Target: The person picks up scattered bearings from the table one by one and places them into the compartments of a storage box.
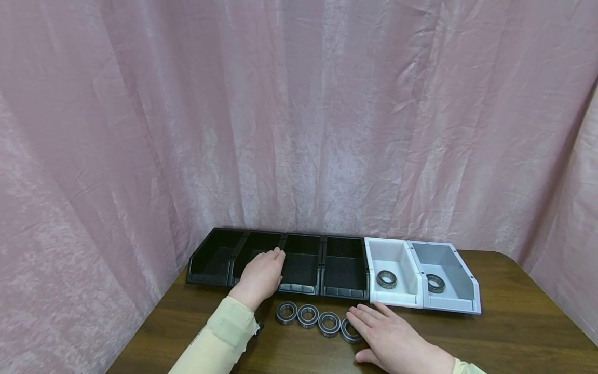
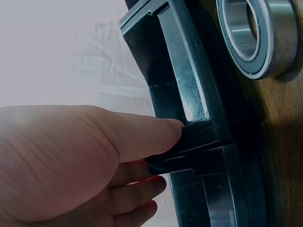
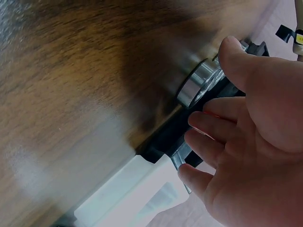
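My left hand point(image 1: 262, 275) is at the second and third black bins point(image 1: 301, 262) from the left. In the left wrist view, the thumb point(image 2: 151, 135) lies on the near corner of one black bin point(image 2: 189, 90), with the other fingers curled on the far side of the wall, so the hand pinches the bin's side. Over the rightmost bearing in a row, my right hand point(image 1: 390, 337) hovers with loosely spread fingers and partly hides that bearing point(image 1: 349, 332). It holds nothing. Other ball bearings point(image 1: 286, 312) lie left of it on the table.
A white bin point(image 1: 418, 280) and a grey bin point(image 1: 474, 291) continue the row of black bins to the right. Each has one bearing in it. Pink curtains point(image 1: 303, 114) hang behind the brown wooden table point(image 1: 528, 311).
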Motion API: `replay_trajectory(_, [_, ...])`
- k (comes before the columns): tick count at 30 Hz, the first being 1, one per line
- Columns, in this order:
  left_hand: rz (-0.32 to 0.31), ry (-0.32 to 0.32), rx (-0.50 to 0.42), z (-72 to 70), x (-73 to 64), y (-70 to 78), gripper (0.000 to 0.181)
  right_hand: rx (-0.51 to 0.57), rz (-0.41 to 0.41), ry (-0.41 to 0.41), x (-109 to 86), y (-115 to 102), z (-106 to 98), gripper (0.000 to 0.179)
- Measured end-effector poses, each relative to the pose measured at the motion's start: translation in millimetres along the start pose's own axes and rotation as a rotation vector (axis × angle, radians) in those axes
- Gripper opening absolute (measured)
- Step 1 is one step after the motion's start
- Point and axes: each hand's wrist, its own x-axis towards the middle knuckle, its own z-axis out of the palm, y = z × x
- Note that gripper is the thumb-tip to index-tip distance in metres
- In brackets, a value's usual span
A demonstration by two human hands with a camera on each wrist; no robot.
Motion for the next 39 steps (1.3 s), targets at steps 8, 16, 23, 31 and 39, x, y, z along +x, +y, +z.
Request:
replay_trajectory(8, [0.001, 0.002, -0.004, -0.7, -0.8, 0.5, 0.059, -0.003, 0.001, -0.030, 3.2, -0.5, 0.1, 0.073])
replay_trajectory(16, [0.000, 0.004, -0.004, -1.5, -1.0, 0.7, 0.059, -0.124, -0.036, 0.076, 4.1, -2.9, 2.4, 0.071])
replay_trajectory(23, [0.001, 0.005, 0.000, 0.1, -0.6, 0.2, 0.059, -0.136, -0.025, 0.081, 6.0, -3.9, 1.8, 0.069])
replay_trajectory(31, [-0.001, 0.005, 0.003, 0.2, -1.0, 0.5, 0.059, -0.130, -0.021, 0.087, 8.5, -4.2, 1.9, 0.067])
replay_trajectory(39, [0.002, 0.003, 0.012, -0.8, -1.1, 0.7, 0.059, -0.089, 0.027, 0.022, 16.6, -5.3, 2.9, 0.065])
